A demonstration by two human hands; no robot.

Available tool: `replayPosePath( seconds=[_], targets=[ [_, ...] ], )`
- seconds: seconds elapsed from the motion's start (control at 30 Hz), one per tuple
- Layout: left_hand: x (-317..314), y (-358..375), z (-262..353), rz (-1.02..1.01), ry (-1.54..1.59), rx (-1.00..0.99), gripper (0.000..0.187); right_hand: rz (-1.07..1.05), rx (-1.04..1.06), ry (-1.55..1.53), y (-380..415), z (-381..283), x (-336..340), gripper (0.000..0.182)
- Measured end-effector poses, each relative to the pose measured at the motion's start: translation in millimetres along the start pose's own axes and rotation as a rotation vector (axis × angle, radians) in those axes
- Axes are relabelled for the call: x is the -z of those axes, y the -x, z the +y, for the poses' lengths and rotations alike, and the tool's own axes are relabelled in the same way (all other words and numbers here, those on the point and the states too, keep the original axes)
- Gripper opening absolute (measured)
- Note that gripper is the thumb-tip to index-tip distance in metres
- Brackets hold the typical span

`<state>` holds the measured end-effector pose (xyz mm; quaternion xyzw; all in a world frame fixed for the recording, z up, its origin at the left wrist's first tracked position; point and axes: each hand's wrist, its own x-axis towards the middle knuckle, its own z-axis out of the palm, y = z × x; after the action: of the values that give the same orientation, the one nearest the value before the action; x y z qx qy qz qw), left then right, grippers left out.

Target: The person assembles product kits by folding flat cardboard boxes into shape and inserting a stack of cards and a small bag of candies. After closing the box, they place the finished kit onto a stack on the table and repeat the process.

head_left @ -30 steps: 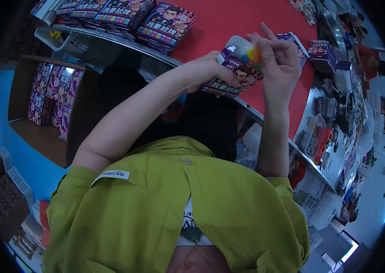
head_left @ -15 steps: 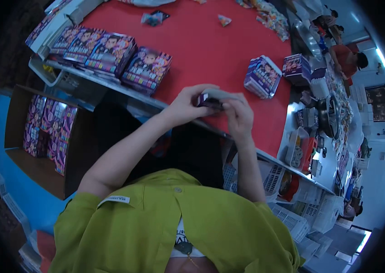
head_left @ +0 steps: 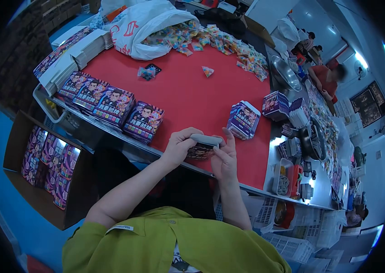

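Between my hands, above the front edge of the red table, is a small cardboard box [head_left: 199,153] with dark printed sides. A pale grey flap stands along its top. My left hand [head_left: 177,148] is closed around its left end, the thumb on the flap. At the right end, my right hand [head_left: 224,160] pinches the box's edge, with one finger raised away from it. Its inside is hidden from me. Just beyond my right hand lies a stack of flat purple printed cartons [head_left: 243,120]. Left of my hands stands a purple box [head_left: 144,122], beside a row of similar boxes [head_left: 114,107].
Small colourful packets [head_left: 251,59] spill from a white bag [head_left: 133,34] across the back of the red table [head_left: 188,91]. An open carton [head_left: 76,182] of purple boxes stands at lower left. Metal bowls [head_left: 286,73] are at right, where another person [head_left: 324,79] sits farther off.
The view has tilted up, showing more of the table's back. The box has turned in my hands, so its printed side and pale flap now show.
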<state>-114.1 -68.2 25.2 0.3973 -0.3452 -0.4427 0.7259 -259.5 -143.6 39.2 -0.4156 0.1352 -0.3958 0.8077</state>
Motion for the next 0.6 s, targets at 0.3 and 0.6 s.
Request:
replayPosePath(
  seconds=[0.3,0.6],
  targets=[
    [-3,0,11,0.031,0.127,0.102,0.022,-0.028,-0.106,-0.175,-1,-1,16,0.031],
    [8,2,9,-0.080,-0.518,-0.357,0.018,-0.081,0.451,0.734,3,6,25,0.020]
  ],
)
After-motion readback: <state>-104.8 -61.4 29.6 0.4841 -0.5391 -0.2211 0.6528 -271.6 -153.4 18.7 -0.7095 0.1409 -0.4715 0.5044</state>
